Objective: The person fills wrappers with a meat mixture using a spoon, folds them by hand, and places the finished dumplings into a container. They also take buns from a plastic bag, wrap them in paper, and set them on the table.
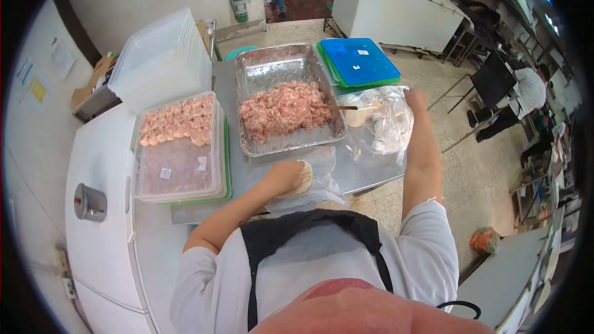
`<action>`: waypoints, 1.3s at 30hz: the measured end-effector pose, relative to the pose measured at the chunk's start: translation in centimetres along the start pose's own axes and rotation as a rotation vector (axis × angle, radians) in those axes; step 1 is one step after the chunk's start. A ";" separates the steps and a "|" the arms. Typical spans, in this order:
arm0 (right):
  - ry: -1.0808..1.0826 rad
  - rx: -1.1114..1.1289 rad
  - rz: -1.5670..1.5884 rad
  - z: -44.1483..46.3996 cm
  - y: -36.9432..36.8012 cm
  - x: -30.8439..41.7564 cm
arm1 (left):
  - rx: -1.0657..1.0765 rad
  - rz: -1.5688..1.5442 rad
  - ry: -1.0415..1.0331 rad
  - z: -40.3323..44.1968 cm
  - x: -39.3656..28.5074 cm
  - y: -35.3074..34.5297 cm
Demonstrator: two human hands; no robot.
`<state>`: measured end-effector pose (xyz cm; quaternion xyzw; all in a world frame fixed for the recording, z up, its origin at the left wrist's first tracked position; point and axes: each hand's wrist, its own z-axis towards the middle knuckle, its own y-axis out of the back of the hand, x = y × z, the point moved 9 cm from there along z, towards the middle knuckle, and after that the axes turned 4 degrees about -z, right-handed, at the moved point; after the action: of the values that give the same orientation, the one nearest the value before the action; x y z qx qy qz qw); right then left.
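Note:
Round pale dough wrappers sit in my left hand, whose fingers are curled around them just in front of the metal tray. Beneath that hand lies a clear plastic sheet or bag. At the table's right side, my right hand is closed at the upper edge of a crumpled clear plastic bag; its fingertips are partly hidden. More pale wrappers lie beside that bag. Raw minced meat fills part of the tray, with a thin brown-handled tool resting in it.
On the left, a clear container holds rows of filled dumplings. Stacked clear bins stand behind it. Blue and green lids lie at the back right. A person bends over farther right. A white freezer stands behind.

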<state>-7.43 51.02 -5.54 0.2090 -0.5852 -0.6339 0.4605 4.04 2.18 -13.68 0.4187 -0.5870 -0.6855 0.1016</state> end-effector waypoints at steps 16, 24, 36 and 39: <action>0.540 0.941 1.230 -26.0 -2.1 32.9 | -0.280 -1.665 0.002 -1.3 2.4 10.6; 1.322 0.262 0.368 -37.8 3.7 37.9 | -0.214 -2.345 0.023 0.5 3.1 8.3; 1.284 0.401 0.148 -35.2 -0.1 38.8 | 0.065 -2.449 -0.263 0.7 -1.2 9.1; 1.161 0.269 0.566 -26.5 2.6 36.4 | -0.160 -2.439 -0.100 -0.1 0.2 8.9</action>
<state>-2.98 6.59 0.79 0.4107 -0.3483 -0.1943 0.8199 0.87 -0.61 -5.88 0.6604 0.2305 -0.3810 -0.6046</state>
